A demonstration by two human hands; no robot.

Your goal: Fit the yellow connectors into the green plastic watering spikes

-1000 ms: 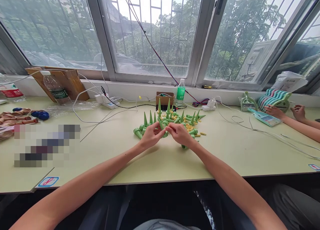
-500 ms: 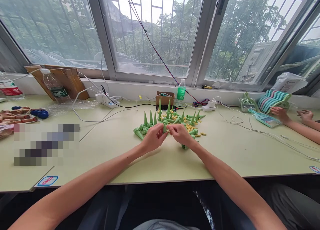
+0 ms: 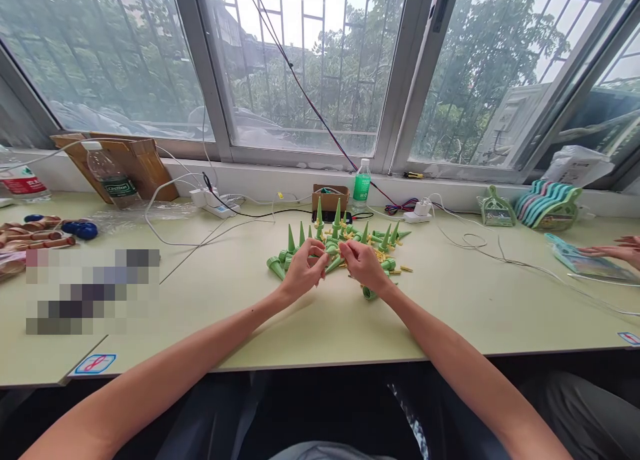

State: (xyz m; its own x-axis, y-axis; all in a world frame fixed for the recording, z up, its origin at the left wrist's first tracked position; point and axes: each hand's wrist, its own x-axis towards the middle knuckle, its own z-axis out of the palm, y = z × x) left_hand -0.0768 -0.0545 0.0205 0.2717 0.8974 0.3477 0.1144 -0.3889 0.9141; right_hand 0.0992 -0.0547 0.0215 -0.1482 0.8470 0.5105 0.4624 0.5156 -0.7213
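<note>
Both my hands meet over a heap of green plastic cones (image 3: 345, 237) and small yellow pieces (image 3: 379, 254) in the middle of the pale green table (image 3: 450, 307). My left hand (image 3: 301, 270) pinches one green cone (image 3: 331, 259) by its wide end, tip pointing down to the right. My right hand (image 3: 364, 265) is closed in a pinch right beside that cone's wide end; what its fingertips hold is too small to make out. Several cones stand upright behind my hands, others lie on their sides, one by my right wrist (image 3: 369, 293).
A small cardboard box (image 3: 330, 199), a green-labelled bottle (image 3: 361, 183) and a power strip (image 3: 216, 203) with cables sit along the window side. Another bottle (image 3: 110, 177) stands far left by wooden toys (image 3: 35, 233). Another person's hand (image 3: 613, 250) rests at the right edge near coloured stacked items (image 3: 547, 203).
My hands have lifted slightly and the cone has turned in my left fingers, tip now down-right. The other person's hands have drawn back toward the right edge, off the packet.
</note>
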